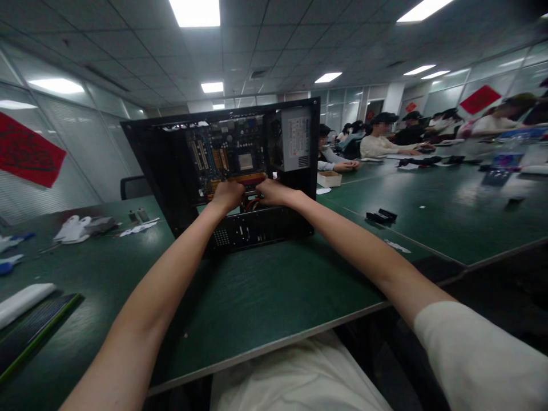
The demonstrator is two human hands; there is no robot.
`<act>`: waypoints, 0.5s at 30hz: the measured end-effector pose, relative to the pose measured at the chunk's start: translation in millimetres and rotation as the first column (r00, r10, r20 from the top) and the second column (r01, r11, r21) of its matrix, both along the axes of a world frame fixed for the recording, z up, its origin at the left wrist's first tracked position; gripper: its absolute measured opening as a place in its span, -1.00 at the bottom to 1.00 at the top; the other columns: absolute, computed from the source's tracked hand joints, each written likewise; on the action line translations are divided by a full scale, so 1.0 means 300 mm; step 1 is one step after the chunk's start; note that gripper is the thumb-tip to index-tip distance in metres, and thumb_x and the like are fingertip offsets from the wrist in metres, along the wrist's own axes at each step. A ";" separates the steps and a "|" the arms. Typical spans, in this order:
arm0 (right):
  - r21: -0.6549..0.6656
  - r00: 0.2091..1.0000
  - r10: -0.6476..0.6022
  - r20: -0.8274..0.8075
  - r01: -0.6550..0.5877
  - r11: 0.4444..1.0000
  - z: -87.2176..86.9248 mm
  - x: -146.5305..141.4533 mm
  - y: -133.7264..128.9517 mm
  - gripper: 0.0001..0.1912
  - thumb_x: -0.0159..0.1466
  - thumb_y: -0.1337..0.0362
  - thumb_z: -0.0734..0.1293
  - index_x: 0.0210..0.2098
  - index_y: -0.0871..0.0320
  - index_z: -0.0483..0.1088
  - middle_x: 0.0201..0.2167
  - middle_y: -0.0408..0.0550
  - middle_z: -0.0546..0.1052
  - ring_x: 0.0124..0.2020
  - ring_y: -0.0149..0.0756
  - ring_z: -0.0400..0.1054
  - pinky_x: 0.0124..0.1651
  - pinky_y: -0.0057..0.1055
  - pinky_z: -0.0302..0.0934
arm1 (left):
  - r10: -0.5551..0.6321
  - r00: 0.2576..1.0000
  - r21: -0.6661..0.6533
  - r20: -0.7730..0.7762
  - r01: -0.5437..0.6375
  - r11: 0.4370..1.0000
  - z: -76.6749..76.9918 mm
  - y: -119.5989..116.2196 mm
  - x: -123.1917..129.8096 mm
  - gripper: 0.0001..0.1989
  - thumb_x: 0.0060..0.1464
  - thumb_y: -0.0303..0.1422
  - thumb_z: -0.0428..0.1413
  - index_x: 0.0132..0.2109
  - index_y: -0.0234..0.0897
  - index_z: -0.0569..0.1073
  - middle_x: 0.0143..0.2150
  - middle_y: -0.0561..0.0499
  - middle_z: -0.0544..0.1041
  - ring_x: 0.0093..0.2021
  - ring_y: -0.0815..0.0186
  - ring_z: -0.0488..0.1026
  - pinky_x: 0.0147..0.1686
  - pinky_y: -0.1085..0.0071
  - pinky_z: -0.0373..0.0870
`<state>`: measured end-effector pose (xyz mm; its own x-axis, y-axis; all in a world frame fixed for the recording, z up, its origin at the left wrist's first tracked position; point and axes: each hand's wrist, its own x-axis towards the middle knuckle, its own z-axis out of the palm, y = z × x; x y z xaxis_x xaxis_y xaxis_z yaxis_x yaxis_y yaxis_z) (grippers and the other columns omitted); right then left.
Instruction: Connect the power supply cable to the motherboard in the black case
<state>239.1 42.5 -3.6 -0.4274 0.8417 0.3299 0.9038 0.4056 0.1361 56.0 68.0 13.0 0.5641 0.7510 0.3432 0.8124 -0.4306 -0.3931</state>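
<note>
A black computer case [148, 157] stands on the table in front of me, its open side facing me. Inside it is a motherboard [231, 138] with a pale square chip [245, 162] and orange and red slots. A silver power supply [295, 142] fills the upper right corner. My left hand [230, 195] is closed at the board's lower edge. Close beside it, my right hand [273, 192] is closed too, fingers curled toward the board. Dark and reddish cables [252, 205] show between and below the hands. Whatever the fingertips grip is hidden.
The green table [265, 291] bears a white plastic bag [72, 228], small cylinders [139, 216] and a green-edged black panel [38, 331] at left. Right of the case are a small box [329, 178] and a black part [382, 216]. Several people sit farther along.
</note>
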 end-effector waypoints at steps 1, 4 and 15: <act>0.007 1.000 0.014 0.004 -0.014 1.000 0.002 -0.001 -0.001 -0.73 0.42 0.36 0.42 0.07 0.37 0.61 0.06 0.35 0.64 0.11 0.07 0.56 0.05 -0.29 0.38 | 0.000 1.000 -0.002 0.005 0.000 1.000 0.000 0.001 0.000 -0.59 0.38 -0.40 -0.01 0.10 -0.51 0.68 0.07 -0.50 0.65 0.12 -0.26 0.61 0.04 0.03 0.53; 0.030 0.998 0.065 0.014 -0.065 0.997 0.007 -0.005 0.000 -0.75 0.40 0.42 0.43 0.05 0.36 0.59 0.08 0.30 0.63 0.14 0.04 0.53 0.09 -0.30 0.35 | -0.005 1.000 -0.014 0.009 0.005 1.000 0.000 0.002 -0.002 -0.58 0.38 -0.40 -0.01 0.11 -0.49 0.68 0.08 -0.49 0.65 0.13 -0.26 0.60 0.05 0.01 0.53; 0.071 0.958 0.254 0.133 -0.265 0.962 0.009 -0.027 0.105 -0.70 0.51 0.48 0.28 0.17 0.36 0.51 0.20 0.31 0.55 0.24 -0.04 0.46 0.25 -0.24 0.30 | -0.007 1.000 -0.026 0.029 0.007 1.000 0.004 0.008 -0.016 -0.60 0.39 -0.40 0.01 0.13 -0.47 0.68 0.13 -0.48 0.64 0.18 -0.24 0.59 0.11 0.01 0.52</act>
